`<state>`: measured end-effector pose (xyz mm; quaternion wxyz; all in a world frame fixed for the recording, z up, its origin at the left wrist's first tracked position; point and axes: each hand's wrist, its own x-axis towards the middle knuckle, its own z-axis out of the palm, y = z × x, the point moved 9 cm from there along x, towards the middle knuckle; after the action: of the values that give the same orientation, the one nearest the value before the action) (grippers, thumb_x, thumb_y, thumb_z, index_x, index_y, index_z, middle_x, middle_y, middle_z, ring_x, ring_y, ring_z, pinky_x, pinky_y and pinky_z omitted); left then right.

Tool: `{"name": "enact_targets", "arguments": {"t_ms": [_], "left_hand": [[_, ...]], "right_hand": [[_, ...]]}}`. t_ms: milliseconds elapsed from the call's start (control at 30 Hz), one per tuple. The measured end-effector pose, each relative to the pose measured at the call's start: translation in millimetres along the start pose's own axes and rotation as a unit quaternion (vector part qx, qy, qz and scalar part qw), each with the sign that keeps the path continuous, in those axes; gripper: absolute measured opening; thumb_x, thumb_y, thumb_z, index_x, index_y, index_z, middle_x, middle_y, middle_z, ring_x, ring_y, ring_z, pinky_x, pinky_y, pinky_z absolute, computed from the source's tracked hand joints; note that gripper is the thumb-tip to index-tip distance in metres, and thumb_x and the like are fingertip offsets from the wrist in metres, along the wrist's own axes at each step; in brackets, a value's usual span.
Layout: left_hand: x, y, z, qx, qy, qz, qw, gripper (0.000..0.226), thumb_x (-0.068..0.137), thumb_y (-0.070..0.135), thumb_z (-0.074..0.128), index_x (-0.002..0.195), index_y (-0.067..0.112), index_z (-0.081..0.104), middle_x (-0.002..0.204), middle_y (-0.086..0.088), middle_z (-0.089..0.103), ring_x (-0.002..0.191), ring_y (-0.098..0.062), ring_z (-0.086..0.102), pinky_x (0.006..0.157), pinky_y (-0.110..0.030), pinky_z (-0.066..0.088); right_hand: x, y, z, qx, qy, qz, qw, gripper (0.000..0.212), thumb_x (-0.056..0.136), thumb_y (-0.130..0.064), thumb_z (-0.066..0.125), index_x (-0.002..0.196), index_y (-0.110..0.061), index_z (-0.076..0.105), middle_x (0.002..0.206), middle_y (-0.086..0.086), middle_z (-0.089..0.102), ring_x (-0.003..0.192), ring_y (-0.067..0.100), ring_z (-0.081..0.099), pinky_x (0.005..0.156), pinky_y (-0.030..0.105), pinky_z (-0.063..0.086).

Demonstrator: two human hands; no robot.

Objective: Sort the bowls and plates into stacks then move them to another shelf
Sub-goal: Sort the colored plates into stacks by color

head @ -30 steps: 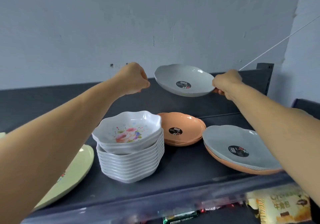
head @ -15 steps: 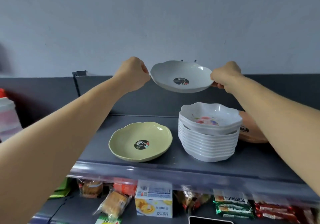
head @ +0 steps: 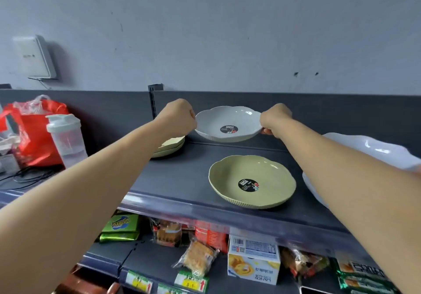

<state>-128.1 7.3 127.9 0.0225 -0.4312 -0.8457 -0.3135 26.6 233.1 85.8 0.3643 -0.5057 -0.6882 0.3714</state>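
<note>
I hold a grey scalloped plate with a black sticker in the air above the dark shelf, near its back wall. My left hand grips the plate's left rim and my right hand grips its right rim. Below it, near the shelf's front, lies a single green plate with the same sticker. Behind my left forearm sits a small stack of green plates, partly hidden. At the right edge, the white bowl stack shows behind my right arm.
To the left stand a clear shaker bottle with a white lid, a red plastic bag and some cables. A shelf upright rises behind my left hand. The lower shelf holds packaged snacks and a white box.
The view has swung left along the shelf, with the grey plate carried along. My left hand has closed on its left rim. The orange plates have left the view; a green stack appeared.
</note>
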Motion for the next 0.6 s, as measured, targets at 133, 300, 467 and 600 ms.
{"name": "enact_targets", "arguments": {"t_ms": [133, 300, 467, 600], "left_hand": [[1, -32, 11, 0.028, -0.017, -0.004, 0.999, 0.013, 0.085, 0.006, 0.054, 0.086, 0.005, 0.067, 0.075, -0.001, 0.061, 0.069, -0.022, 0.056, 0.052, -0.022, 0.040], [4, -66, 27, 0.044, -0.053, -0.035, 0.997, 0.013, 0.084, 0.013, 0.057, 0.090, 0.007, 0.067, 0.073, -0.001, 0.059, 0.070, -0.022, 0.054, 0.050, -0.022, 0.042], [4, -78, 38, 0.065, -0.070, -0.037, 0.995, 0.005, 0.086, 0.017, 0.059, 0.085, 0.016, 0.064, 0.089, -0.003, 0.066, 0.075, -0.021, 0.062, 0.051, -0.020, 0.038], [6, -73, 47, 0.062, -0.085, -0.026, 0.994, 0.007, 0.085, 0.015, 0.059, 0.087, 0.015, 0.066, 0.089, -0.002, 0.064, 0.075, -0.021, 0.060, 0.055, -0.022, 0.039]], "right_hand": [[4, 8, 44, -0.022, -0.031, 0.011, 0.999, 0.022, 0.085, 0.001, 0.050, 0.064, -0.004, 0.049, 0.069, 0.008, 0.049, 0.054, 0.026, 0.057, 0.038, 0.027, 0.041], [10, 18, 85, -0.060, -0.059, 0.028, 0.996, 0.022, 0.086, 0.002, 0.049, 0.065, -0.003, 0.047, 0.069, 0.009, 0.046, 0.049, 0.025, 0.056, 0.035, 0.025, 0.045], [18, 32, 100, -0.096, -0.084, 0.045, 0.991, 0.015, 0.084, 0.002, 0.050, 0.069, -0.002, 0.049, 0.072, 0.010, 0.051, 0.045, 0.025, 0.057, 0.041, 0.027, 0.045], [23, 38, 99, -0.105, -0.078, 0.057, 0.990, 0.016, 0.083, 0.003, 0.051, 0.068, 0.000, 0.048, 0.070, 0.012, 0.050, 0.042, 0.025, 0.056, 0.040, 0.027, 0.045]]}}
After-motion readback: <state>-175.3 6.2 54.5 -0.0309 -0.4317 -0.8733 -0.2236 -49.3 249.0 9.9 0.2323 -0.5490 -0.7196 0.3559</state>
